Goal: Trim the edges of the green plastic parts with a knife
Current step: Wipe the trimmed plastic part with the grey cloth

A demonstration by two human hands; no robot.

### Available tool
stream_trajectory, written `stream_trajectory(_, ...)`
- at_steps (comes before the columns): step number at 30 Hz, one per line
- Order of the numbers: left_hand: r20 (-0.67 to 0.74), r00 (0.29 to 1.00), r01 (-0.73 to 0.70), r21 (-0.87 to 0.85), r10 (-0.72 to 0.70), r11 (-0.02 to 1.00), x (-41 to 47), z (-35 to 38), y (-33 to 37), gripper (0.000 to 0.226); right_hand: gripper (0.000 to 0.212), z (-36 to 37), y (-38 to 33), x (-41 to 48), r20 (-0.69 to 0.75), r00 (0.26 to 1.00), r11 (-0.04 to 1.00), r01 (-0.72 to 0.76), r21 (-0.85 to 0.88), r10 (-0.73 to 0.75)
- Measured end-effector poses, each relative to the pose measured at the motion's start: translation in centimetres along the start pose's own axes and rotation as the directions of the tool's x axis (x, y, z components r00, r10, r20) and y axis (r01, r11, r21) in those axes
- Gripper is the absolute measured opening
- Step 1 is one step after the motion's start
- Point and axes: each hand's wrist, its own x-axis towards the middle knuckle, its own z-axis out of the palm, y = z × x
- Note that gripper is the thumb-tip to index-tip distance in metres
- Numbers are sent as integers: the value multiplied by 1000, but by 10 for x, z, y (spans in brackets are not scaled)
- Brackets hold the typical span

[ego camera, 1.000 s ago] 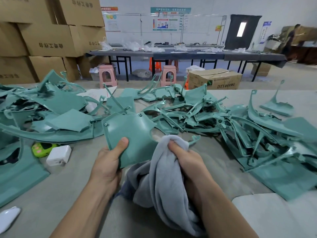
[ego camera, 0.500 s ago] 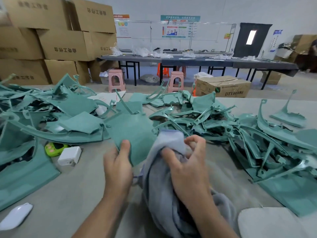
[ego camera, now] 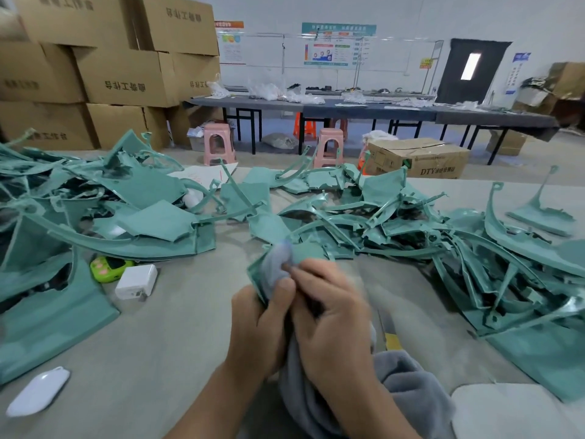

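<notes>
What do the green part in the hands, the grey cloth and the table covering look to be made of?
Green part: rigid moulded plastic, matte teal, with a thin raised rim. Grey cloth: soft fabric, probably fleece or towelling, since it bunches in thick folds; the left hand and right hand hold it against the part. Table covering: looks like grey-beige felt or carpet-like textile, dull and finely textured.
</notes>
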Motion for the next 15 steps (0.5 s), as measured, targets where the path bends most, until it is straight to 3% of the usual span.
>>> stream_trajectory(3, -91, 984, 129, -206, -150, 970, 3, -2, 3, 25, 24, 2, -7, 0, 215, 977, 1000, 3, -3, -3)
stream_trajectory(8, -188, 966, 121, -269, -175, 956, 15, -4, 16, 51, 21, 4, -8, 0, 338, 918, 972, -152, -178, 205)
stream_trajectory(10, -303, 929, 128, -270, -211, 954, 24, -5, 21, 43, 17, 8, -9, 0, 337, 892, 923, -186, -336, 302)
stream_trajectory(12, -370, 900, 140, -254, -230, 957, 29, -7, 23, 42, 18, 9, -10, 2, 313, 893, 840, -119, -530, 324)
stream_trajectory(15, -455, 850, 194, -199, -266, 961, 33, -14, 22, 52, 12, 8, -14, 4, 256, 887, 776, -162, -609, 385)
